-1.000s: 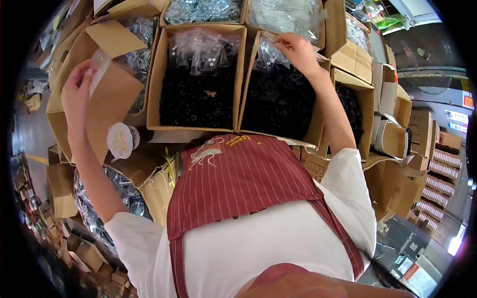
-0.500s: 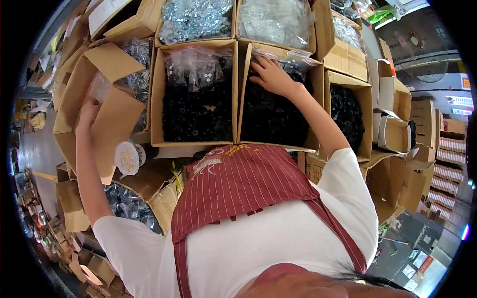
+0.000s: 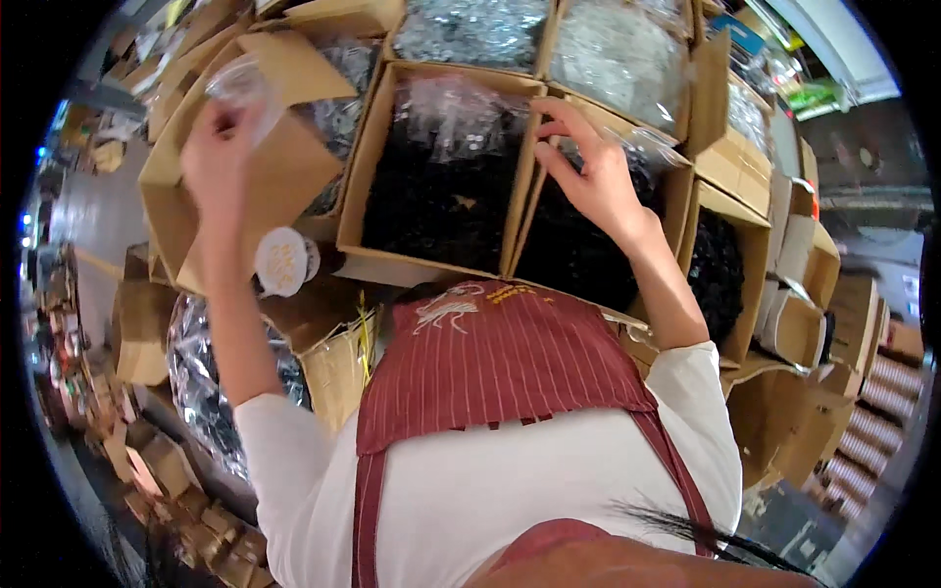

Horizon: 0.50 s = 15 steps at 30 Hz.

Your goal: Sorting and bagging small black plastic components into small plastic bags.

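My left hand (image 3: 218, 157), smeared a little by motion, is closed on a clear plastic bag (image 3: 257, 103) above the open cardboard box (image 3: 162, 186) at the left. My right hand (image 3: 593, 176) hovers with fingers apart and slightly curled over the near edge of two neighbouring boxes, holding nothing I can see. Beneath it lie small black parts (image 3: 573, 250) in a cardboard box, with a clear bag (image 3: 642, 147) at that box's far side. The box left of it holds more black parts (image 3: 431, 211) under a clear bag (image 3: 451, 118) of small pieces.
Behind stand boxes of bagged clear and silvery pieces (image 3: 470, 29). A white-lidded cup (image 3: 282, 260) is by the left box. Another box of black parts (image 3: 716, 265) stands at the right. A shiny bag of dark pieces (image 3: 201, 382) lies at the lower left.
My left hand has risen out of the left box with a clear bag. My right hand has lifted off the black parts' bag. The whole view has shifted and tilted.
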Each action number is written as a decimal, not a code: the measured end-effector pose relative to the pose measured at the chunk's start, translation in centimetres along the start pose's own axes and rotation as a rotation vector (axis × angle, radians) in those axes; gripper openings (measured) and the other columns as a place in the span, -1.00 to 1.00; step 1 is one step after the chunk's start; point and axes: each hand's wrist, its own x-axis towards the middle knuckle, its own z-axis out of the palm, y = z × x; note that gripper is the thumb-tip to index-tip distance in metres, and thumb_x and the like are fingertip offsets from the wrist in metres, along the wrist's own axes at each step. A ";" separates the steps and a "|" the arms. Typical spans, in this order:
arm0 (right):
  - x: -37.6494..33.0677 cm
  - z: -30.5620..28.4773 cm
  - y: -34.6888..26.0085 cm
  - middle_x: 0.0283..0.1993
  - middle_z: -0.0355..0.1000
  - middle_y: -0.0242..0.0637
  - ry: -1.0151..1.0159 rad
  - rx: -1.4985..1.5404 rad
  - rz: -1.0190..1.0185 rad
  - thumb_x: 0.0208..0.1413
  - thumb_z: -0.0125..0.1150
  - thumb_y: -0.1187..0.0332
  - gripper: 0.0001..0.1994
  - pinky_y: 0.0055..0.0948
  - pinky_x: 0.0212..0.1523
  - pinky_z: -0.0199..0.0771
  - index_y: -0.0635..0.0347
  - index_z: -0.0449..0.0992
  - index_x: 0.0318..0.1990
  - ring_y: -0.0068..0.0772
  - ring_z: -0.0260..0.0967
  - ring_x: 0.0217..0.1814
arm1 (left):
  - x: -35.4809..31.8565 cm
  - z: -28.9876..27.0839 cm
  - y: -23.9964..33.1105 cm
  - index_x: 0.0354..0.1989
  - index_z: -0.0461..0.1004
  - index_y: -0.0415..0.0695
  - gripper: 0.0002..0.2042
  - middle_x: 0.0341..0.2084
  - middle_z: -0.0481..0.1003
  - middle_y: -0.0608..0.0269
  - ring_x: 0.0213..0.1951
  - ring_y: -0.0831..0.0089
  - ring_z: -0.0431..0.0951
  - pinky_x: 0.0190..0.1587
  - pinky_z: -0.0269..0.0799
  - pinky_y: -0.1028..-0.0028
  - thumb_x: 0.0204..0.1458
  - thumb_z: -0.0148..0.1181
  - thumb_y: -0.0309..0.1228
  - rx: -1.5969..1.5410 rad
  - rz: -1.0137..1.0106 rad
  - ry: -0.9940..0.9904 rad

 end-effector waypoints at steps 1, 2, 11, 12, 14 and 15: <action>0.7 0.9 -0.8 0.08 0.44 -0.15 -0.023 0.096 -0.056 0.13 0.28 0.44 -0.55 -0.33 -0.22 0.51 0.15 0.37 0.19 -0.29 0.55 -0.06 | -1.2 0.5 2.0 -0.22 0.58 -0.15 -0.77 -0.41 0.61 0.27 -0.40 0.49 0.57 -0.34 0.44 0.43 0.07 0.33 -0.26 -0.193 0.001 -0.027; 1.3 1.7 -1.7 0.11 0.44 -0.23 -0.111 0.196 -0.015 0.17 0.25 0.43 -0.54 -0.37 -0.09 0.48 0.15 0.35 0.23 -0.38 0.52 0.00 | -2.9 1.5 4.8 -0.23 0.57 -0.15 -0.80 -0.42 0.59 0.30 -0.42 0.56 0.54 -0.38 0.42 0.48 0.05 0.36 -0.32 -0.409 -0.071 -0.106; 5.1 6.6 -3.3 -0.39 0.50 -0.44 -0.123 0.720 0.116 0.19 0.29 0.36 -0.82 -0.61 -0.35 0.41 0.29 0.54 -0.17 -0.67 0.43 -0.36 | -9.0 5.1 9.2 -0.19 0.57 -0.20 -0.79 -0.42 0.59 0.31 -0.45 0.60 0.52 -0.45 0.41 0.58 0.13 0.31 -0.32 -1.076 -0.351 -0.320; 5.4 6.1 -3.4 -0.41 0.48 -0.47 -0.127 0.783 0.197 0.20 0.28 0.36 -0.85 -0.61 -0.38 0.38 0.26 0.54 -0.19 -0.70 0.40 -0.38 | -7.9 4.3 8.2 -0.21 0.58 -0.23 -0.76 -0.45 0.58 0.32 -0.44 0.60 0.54 -0.45 0.43 0.56 0.16 0.28 -0.28 -0.983 -0.369 -0.270; 5.8 5.0 -3.8 -0.47 0.43 -0.56 -0.170 0.898 0.274 0.22 0.25 0.37 -0.91 -0.62 -0.46 0.32 0.16 0.55 -0.20 -0.76 0.35 -0.44 | -4.6 3.0 3.8 -0.21 0.58 -0.28 -0.58 -0.45 0.61 0.19 -0.40 0.40 0.60 -0.36 0.50 0.38 0.15 0.25 -0.07 -0.464 -0.278 -0.021; 5.7 4.8 -3.4 -0.47 0.43 -0.56 -0.167 0.892 0.278 0.22 0.25 0.37 -0.91 -0.62 -0.46 0.32 0.16 0.55 -0.20 -0.76 0.35 -0.44 | -2.3 1.8 1.9 -0.20 0.57 -0.30 -0.48 -0.43 0.61 0.08 -0.36 0.25 0.61 -0.29 0.50 0.27 0.12 0.21 0.04 -0.101 -0.215 -0.002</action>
